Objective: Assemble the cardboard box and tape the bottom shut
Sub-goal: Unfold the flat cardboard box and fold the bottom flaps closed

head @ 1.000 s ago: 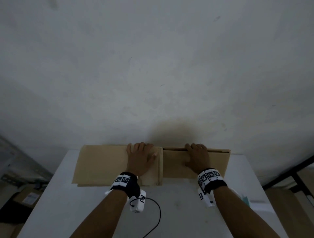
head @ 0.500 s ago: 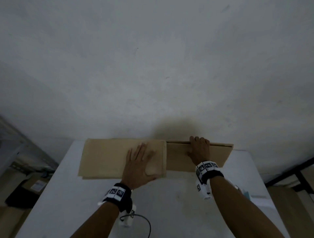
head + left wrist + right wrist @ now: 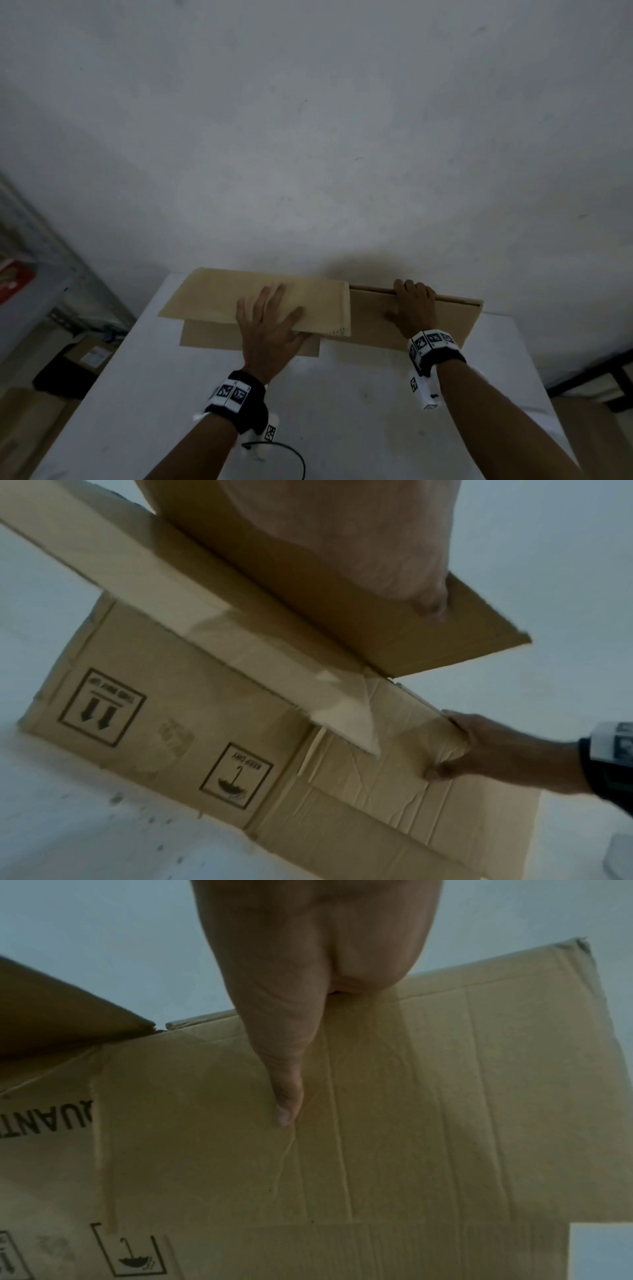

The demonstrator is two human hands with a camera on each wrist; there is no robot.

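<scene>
A flattened brown cardboard box lies at the far edge of the white table, against the wall. Its left flap is raised off the panel below, which bears arrow and umbrella marks. My left hand rests flat on top of that flap, fingers straight and spread, palm over its near edge. My right hand grips the far edge of the box's right part; the fingers curl over the edge and the thumb presses on the near face. My right hand also shows in the left wrist view.
A plain grey wall rises right behind the table. A black cable loops near the table's front. Cardboard boxes sit on the floor to the left. At the right stands a dark metal frame.
My left hand has drawn back toward me, and the left flap has lifted off the flat box with it. My right hand has stayed on the far edge.
</scene>
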